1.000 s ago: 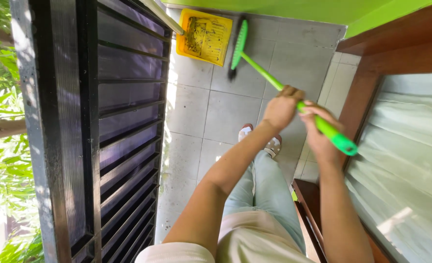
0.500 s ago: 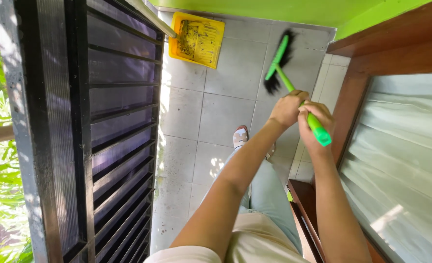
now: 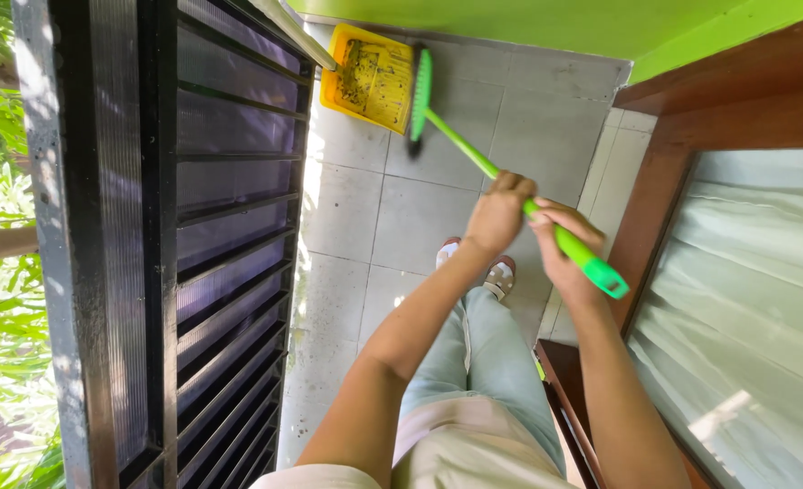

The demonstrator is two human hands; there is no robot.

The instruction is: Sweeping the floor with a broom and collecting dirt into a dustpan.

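Left hand (image 3: 497,213) and right hand (image 3: 560,249) gripped green broom (image 3: 474,154); bristles beside yellow dustpan (image 3: 370,77). Risk: hard stroke could scatter debris over tiled floor (image 3: 420,217).

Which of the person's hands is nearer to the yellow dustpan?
The left hand: it grips the green broom lower down, towards the yellow dustpan. The right hand holds nearer the handle's end, farther away.

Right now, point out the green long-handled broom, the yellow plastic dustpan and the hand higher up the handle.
green long-handled broom (image 3: 460,142), head view, on the handle below the bristles.
yellow plastic dustpan (image 3: 372,77), head view, on its dirty inner tray.
left hand (image 3: 498,213), head view, on its back, gripping the handle.
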